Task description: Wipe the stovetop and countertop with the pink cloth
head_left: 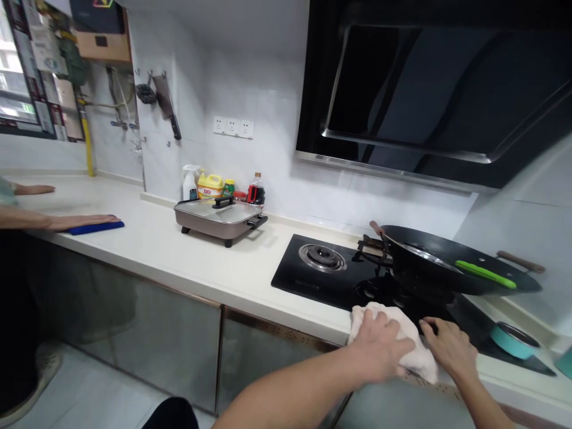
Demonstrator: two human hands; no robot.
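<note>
From the white cloth [410,329], we see a passage at 10 o'clock along the counter [214,271], in front of the lidded pan [210,226]. The wok [476,255] obstructs 1 o'clock; at 3 o'clock, the right hand [452,348] and then the turquoise bowl [512,345] stand in the way.

Two cloths [420,353], three sockets [233,126], one wok [465,286]

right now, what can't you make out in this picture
Head view throughout:
What lies under the white cloth: covered by cloth and left hand
What's beneath the wok: blocked by its body
Teal item: cut off by right edge
Lettering on the hob: too small
</note>
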